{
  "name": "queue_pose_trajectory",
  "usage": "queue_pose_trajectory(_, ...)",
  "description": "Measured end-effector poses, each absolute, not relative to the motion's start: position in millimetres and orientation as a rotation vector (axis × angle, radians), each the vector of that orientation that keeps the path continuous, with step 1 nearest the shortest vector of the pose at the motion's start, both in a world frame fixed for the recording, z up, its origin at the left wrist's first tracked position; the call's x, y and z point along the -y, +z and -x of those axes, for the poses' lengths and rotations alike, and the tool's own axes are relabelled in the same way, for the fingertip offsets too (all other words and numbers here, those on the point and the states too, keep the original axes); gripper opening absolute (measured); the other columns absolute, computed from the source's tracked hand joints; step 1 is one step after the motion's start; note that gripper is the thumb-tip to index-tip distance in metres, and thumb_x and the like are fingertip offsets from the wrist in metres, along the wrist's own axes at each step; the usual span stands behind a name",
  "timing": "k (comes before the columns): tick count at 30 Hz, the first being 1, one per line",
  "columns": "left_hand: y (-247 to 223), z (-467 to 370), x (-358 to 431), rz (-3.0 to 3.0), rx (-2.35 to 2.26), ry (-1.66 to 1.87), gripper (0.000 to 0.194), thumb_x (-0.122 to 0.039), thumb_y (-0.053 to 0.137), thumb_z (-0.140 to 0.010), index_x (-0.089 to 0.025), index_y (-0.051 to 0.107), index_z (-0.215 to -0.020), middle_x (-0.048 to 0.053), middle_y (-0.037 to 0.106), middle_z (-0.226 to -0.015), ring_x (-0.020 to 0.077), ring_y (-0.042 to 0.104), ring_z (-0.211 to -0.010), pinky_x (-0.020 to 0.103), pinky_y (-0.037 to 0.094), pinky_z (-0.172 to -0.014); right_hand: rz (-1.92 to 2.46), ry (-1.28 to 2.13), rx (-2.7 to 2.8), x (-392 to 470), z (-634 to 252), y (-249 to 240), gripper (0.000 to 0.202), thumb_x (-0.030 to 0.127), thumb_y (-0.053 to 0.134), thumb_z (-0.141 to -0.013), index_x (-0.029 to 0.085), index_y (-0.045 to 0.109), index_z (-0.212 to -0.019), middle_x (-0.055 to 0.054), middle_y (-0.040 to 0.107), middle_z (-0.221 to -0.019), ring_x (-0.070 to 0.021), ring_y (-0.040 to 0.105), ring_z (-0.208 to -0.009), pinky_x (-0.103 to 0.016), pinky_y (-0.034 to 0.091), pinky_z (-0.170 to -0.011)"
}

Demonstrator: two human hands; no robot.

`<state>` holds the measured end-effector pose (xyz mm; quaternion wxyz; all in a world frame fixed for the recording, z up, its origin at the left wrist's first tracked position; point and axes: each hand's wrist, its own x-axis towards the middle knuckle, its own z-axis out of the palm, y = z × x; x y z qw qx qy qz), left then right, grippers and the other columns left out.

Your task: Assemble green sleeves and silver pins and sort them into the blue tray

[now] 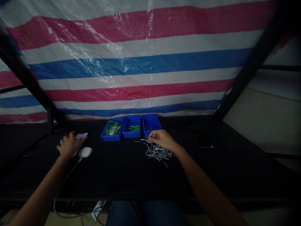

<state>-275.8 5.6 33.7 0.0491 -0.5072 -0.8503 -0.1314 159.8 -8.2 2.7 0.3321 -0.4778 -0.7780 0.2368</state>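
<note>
My left hand (69, 145) lies with fingers spread, touching a pale phone-like object (81, 137) at the left of the table. My right hand (162, 138) is closed in a pinch just in front of the right blue bin (151, 119). Below it spreads a loose pile of thin silvery metal rods (158, 153). A few rods lie by my right fingertips, but I cannot make out what is between them. The middle blue bin (131, 134) contains small green pieces (133, 128). Green-tinted bags (113, 127) fill the left blue bin (111, 138).
A white rounded device (85, 152) with a cable (62, 185) sits beside my left hand. To the right lies a dark flat object (202, 138). A striped sheet (141, 62) hangs behind the black table (117, 175). Below the table's front edge is a white power strip (96, 210).
</note>
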Motion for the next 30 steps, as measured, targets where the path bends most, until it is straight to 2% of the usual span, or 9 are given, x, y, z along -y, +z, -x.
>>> queue_pose_trajectory(3, 58.7, 231.2, 0.5, 1.649, 2.211, -0.745, 0.071, -0.062, 0.044, -0.075, -0.017, 0.037, -0.129, 0.018, 0.040, -0.130, 0.0410, 0.038, -0.118, 0.055, 0.032, -0.091, 1.171, 0.696, 1.941, 5.6, -159.8, 2.8, 0.018, 0.033, 0.059, -0.075, 0.018, 0.068, -0.078, 0.001, 0.061, -0.063, -0.0075, 0.044, -0.047, -0.019, 0.028, -0.044)
queue_pose_trajectory(6, 78.6, 165.8, 8.3, 1.940, 1.913, -1.094, 0.052, -0.052, 0.045, -0.079, -0.020, 0.046, -0.120, 0.009, 0.052, -0.119, 0.0282, 0.047, -0.111, 0.042, 0.037, -0.093, 1.100, 0.742, 1.844, 3.6, -159.6, 2.7, 0.020, 0.035, 0.058, -0.075, 0.017, 0.068, -0.076, 0.000, 0.061, -0.062, -0.0078, 0.043, -0.047, -0.020, 0.030, -0.044)
queue_pose_trajectory(9, 78.1, 95.9, 14.2, 2.385, 1.712, -1.330, 0.034, -0.045, 0.047, -0.081, -0.019, 0.057, -0.101, 0.006, 0.063, -0.096, 0.0201, 0.058, -0.087, 0.034, 0.044, -0.081, 1.032, 0.837, 1.709, 3.2, -159.7, 4.0, 0.023, 0.039, 0.059, -0.073, 0.016, 0.066, -0.077, -0.002, 0.064, -0.069, -0.0084, 0.046, -0.048, -0.020, 0.034, -0.043)
queue_pose_trajectory(12, 58.3, 38.2, 14.2, 2.698, 1.513, -1.464, 0.024, -0.040, 0.050, -0.081, -0.020, 0.062, -0.087, 0.004, 0.065, -0.082, 0.0169, 0.058, -0.074, 0.030, 0.044, -0.070, 0.968, 0.997, 1.553, 3.2, -160.8, 6.9, 0.029, 0.043, 0.062, -0.070, 0.016, 0.065, -0.080, -0.004, 0.065, -0.072, -0.0080, 0.047, -0.044, -0.020, 0.035, -0.040)
queue_pose_trajectory(16, 26.2, -4.4, 6.6, 2.863, 1.492, -1.684, 0.021, -0.040, 0.053, -0.080, -0.022, 0.065, -0.083, 0.003, 0.066, -0.077, 0.0163, 0.058, -0.068, 0.029, 0.042, -0.062, 0.930, 1.046, 1.410, 1.2, -163.8, 8.8, 0.032, 0.046, 0.064, -0.066, 0.016, 0.065, -0.078, -0.001, 0.064, -0.065, -0.0069, 0.045, -0.041, -0.020, 0.035, -0.038)
queue_pose_trajectory(21, 1.1, -13.4, 1.1, 2.960, 1.539, -1.988, 0.023, -0.040, 0.058, -0.077, -0.020, 0.064, -0.086, 0.004, 0.065, -0.076, 0.0163, 0.058, -0.069, 0.029, 0.044, -0.064, 0.961, 1.015, 1.394, -1.3, -164.6, 6.2, 0.031, 0.046, 0.066, -0.064, 0.016, 0.067, -0.075, -0.002, 0.065, -0.069, -0.0058, 0.041, -0.041, -0.020, 0.031, -0.037)
queue_pose_trajectory(30, -9.6, -4.4, -2.9, 3.000, 1.603, -2.124, 0.025, -0.041, 0.061, -0.075, -0.018, 0.065, -0.085, 0.006, 0.067, -0.080, 0.0168, 0.060, -0.072, 0.030, 0.047, -0.067, 0.991, 0.971, 1.392, 2.1, -162.5, 8.5, 0.034, 0.046, 0.065, -0.065, 0.016, 0.068, -0.079, -0.002, 0.062, -0.061, -0.0065, 0.039, -0.041, -0.020, 0.027, -0.038)
